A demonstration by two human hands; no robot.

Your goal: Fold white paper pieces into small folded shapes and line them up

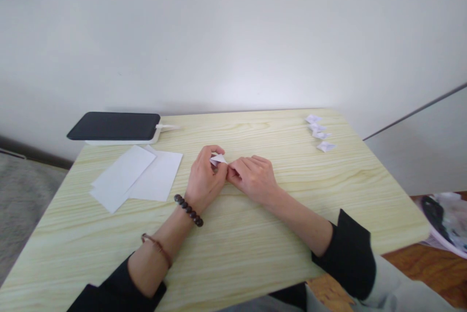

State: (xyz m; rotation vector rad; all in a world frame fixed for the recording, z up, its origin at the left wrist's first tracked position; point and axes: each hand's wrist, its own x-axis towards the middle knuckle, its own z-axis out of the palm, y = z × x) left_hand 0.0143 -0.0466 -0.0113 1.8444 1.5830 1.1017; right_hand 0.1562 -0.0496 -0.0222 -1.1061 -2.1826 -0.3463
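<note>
Near the middle of the table, a small folded white paper shows between the fingers of my left hand. The thumb and fingers of that hand are closed around it. My right hand meets it from the right, with thumb and forefinger pinched at the paper's right tip. Part of the paper is hidden behind the fingers. Several small folded white paper pieces with pointed ends stand in a row at the table's back right. Flat white paper sheets lie overlapping to the left of my left hand.
A dark phone-like device rests on a white base at the back left, with a white cable at its right end. The pale wood-grain table meets a white wall. At the lower right, a bin stands on the floor.
</note>
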